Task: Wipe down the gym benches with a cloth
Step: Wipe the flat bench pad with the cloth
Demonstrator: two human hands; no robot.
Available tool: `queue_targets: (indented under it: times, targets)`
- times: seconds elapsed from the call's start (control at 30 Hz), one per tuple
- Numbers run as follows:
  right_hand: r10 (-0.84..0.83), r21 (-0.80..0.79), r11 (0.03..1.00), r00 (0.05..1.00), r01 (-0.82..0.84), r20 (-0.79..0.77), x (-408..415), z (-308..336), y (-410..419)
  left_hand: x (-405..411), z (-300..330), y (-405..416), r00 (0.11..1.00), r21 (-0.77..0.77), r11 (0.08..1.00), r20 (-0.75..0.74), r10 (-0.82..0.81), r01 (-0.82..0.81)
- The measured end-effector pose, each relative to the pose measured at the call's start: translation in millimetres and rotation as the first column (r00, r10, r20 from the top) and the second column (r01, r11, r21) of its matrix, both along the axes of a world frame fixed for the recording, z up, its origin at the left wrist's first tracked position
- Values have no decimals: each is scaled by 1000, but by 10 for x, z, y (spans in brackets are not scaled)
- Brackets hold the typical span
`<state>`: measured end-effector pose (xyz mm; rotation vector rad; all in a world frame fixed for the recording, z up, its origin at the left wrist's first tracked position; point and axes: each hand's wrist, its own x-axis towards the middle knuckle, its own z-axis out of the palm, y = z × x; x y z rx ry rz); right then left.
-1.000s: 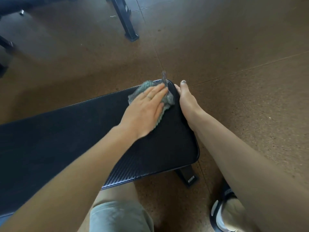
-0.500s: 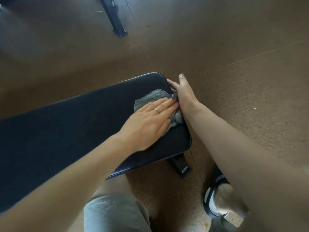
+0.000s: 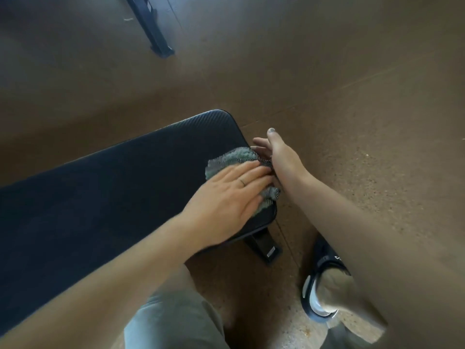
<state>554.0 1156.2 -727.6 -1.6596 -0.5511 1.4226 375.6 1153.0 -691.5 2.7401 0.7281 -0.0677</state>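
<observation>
Pressing the cloth (image 3: 227,157) flat under my open left hand (image 3: 226,200), I am resting my open right hand (image 3: 281,157) against the tabletop (image 3: 100,197) end, touching the cloth.

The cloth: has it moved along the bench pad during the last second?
Yes. The cloth slid from the bench pad's far end corner toward its near corner.

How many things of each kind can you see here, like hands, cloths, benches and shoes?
Hands: 2, the left hand flat on the cloth and the right hand at the bench's end.
Cloths: 1, the grey-green cloth.
Benches: 1, the black bench.
Shoes: 1, the dark shoe.
Other equipment legs: 1, a black frame leg.
Total: 6.
</observation>
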Motion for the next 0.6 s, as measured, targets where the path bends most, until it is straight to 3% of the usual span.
queue_targets:
  times: [0.13, 0.23, 0.33, 0.47, 0.6]
  targets:
    - [-16, 70, 997, 997, 11, 73, -63, 39, 21, 263, -90, 596, 995, 61, 993, 6, 99, -100]
    - [-39, 66, 997, 997, 34, 70, -95, 84, 30, 277, -154, 576, 992, 114, 986, 53, 115, -121]
    - [67, 71, 995, 989, -76, 129, -139, 140, 6, 106, -62, 258, 992, 77, 992, 83, 93, -100]
    - [163, 63, 982, 964, -179, 213, -217, 243, 3, -315, -16, -193, 1000, 16, 1000, 13, 18, -18]
    - [257, 81, 947, 884, -311, 391, -333, 271, -153, -639, -26, -295, 998, 20, 999, -35, -47, 47]
